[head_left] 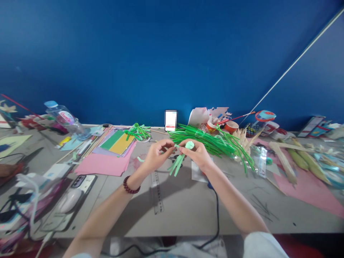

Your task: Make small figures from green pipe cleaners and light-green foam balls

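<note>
Above the middle of the table, my right hand [198, 154] is closed on a bundle of light green pipe cleaners [176, 166]. Its loose ends hang down and fan out, and a rounded pale green tip [189, 145] shows above the fingers. My left hand [160, 154], with a beaded bracelet at the wrist, pinches a short end of the same bundle between thumb and fingertips. Below the hands lies a clear ruler [157, 193]. Something dark, perhaps scissors, is partly hidden behind the bundle. Beyond my right hand spreads a large pile of green pipe cleaners [204, 139].
Coloured sheets [104, 163] lie left, beside a plastic bottle [64, 116] and a power strip [60, 216] carrying a phone. A lit phone [171, 120] leans on the blue wall. Paper cups [231, 127] and corn husks [285, 163] stand or lie right. A dark cable [217, 211] crosses the front edge.
</note>
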`<state>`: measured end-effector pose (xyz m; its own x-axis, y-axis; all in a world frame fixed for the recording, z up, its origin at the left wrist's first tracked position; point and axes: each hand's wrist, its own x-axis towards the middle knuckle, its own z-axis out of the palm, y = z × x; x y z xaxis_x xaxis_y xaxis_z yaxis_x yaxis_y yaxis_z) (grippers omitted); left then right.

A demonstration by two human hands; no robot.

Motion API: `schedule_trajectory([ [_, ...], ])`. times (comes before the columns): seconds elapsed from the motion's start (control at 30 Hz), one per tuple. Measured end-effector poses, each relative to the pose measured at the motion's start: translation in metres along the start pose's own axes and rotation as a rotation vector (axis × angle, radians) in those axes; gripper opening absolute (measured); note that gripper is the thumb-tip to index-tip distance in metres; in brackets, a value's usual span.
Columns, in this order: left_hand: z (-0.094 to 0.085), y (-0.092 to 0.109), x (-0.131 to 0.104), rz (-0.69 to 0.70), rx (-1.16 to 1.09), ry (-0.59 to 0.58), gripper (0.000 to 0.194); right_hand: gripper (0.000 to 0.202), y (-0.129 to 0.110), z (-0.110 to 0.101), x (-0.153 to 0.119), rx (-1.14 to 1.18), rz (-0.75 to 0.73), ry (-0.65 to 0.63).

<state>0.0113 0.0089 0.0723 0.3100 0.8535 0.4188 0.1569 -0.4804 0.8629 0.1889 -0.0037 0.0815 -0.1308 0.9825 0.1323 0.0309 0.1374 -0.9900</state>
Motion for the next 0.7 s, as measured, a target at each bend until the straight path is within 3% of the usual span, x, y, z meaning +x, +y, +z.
schedule_trajectory([
  [0.17,-0.004,0.008,-0.002,0.208,0.261,0.019,0.015,0.027,0.000,-0.003,0.001,0.011,-0.001,-0.029],
  [0.47,-0.015,0.000,0.005,0.578,0.532,-0.008,0.013,0.020,-0.007,-0.005,-0.001,-0.041,0.125,-0.144],
  [0.57,-0.022,0.003,0.006,0.653,0.674,-0.041,0.017,0.014,-0.002,-0.003,-0.001,-0.179,0.077,-0.127],
  [0.7,-0.020,0.010,0.001,0.690,0.868,-0.040,0.022,0.012,0.000,-0.002,-0.002,-0.387,-0.082,0.004],
])
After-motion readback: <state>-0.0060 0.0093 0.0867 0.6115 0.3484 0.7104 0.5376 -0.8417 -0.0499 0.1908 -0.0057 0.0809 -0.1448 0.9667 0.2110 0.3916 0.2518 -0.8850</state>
